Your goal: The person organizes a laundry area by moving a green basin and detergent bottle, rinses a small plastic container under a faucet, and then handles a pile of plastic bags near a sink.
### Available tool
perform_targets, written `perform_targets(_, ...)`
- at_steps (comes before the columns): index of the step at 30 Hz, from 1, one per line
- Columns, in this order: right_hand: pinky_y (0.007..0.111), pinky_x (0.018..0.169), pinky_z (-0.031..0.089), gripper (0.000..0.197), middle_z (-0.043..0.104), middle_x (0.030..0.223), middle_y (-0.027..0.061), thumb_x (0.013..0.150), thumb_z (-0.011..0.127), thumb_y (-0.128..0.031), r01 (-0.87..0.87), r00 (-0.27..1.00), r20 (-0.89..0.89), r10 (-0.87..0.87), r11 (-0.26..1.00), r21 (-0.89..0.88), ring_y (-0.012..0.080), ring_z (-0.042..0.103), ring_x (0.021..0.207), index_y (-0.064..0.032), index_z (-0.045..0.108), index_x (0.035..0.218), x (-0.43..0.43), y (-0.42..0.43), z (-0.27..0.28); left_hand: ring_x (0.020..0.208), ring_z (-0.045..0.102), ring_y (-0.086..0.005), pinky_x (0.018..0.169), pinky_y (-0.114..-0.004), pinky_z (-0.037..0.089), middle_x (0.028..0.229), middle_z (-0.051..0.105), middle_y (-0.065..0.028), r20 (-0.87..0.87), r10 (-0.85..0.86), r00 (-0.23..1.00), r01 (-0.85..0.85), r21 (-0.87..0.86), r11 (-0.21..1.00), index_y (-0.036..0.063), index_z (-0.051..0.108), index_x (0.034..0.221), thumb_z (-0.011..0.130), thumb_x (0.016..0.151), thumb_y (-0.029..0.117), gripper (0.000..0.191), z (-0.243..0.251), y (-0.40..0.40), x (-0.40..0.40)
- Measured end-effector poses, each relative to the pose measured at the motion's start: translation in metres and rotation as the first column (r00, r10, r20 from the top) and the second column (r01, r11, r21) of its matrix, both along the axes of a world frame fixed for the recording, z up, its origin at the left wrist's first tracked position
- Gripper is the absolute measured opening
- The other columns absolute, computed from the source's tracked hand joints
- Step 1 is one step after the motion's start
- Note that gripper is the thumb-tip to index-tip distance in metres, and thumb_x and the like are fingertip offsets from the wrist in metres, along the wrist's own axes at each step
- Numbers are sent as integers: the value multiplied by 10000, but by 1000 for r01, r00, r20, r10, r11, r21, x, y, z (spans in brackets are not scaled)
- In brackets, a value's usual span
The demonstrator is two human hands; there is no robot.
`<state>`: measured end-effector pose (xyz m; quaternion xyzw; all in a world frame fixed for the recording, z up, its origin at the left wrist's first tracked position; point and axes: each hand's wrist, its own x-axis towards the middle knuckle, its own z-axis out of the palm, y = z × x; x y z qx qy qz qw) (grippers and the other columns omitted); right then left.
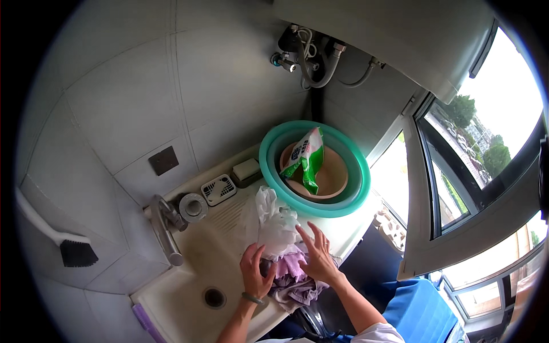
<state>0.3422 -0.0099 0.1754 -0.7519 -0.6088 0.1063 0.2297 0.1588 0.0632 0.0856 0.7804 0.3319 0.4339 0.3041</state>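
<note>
My left hand (256, 273) is at the left side of a heap of cloths, fingers apart and curved. To the right, my right hand (316, 258) spreads its fingers over the same heap, near a crumpled white plastic bag (276, 231). A pink-purple cloth (290, 265) shows between the two hands. Below it lies a greyish-purple cloth (300, 292), which hangs over the front edge of the laundry sink (206, 253). Whether the fingertips touch the bag or cloth is hard to tell.
Nested teal basins (314, 211) hold a peach basin (341, 171) and a green-and-white packet (308, 158). A soap dish (218, 190), a soap bar (246, 169) and a metal faucet (165, 231) line the back. A brush (77, 251) hangs at left; an open window (411, 184) juts in at right.
</note>
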Motion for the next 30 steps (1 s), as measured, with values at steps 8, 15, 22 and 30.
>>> perform_targets(8,425,956,429,599,475,1236,190,754,613,44,20,996,-83,23,877,480,367,478,1159,-70,448,1318,30,115,51,1359,242,-417,1070,-576,213,1489,272,-159,-417,-6,909,14,17,1000,331,378,1429,551,880,505,602,-53,21,4)
perform_targets(15,454,956,403,353,548,1207,175,881,566,-155,188,970,61,-236,883,429,379,495,1137,-37,553,1214,109,323,54,1302,373,-317,1014,-460,309,1454,375,-87,-469,64,881,-20,98,995,318,406,1408,556,873,499,584,-63,29,13)
perform_targets(22,558,1075,260,636,547,1291,193,802,606,-481,250,894,442,-76,902,-351,377,472,1227,-38,574,1256,198,474,13,1381,283,-339,1069,-508,262,1497,328,-116,-345,-25,938,-13,-107,994,224,430,1404,609,830,389,623,-58,27,7)
perform_targets(30,418,877,481,563,657,1104,183,657,750,-426,90,915,386,117,874,-478,342,603,1050,-6,688,1027,268,527,-61,1397,262,-320,1068,-502,257,1524,294,-90,-407,-73,911,10,-154,988,222,410,1419,617,823,399,654,-72,27,13)
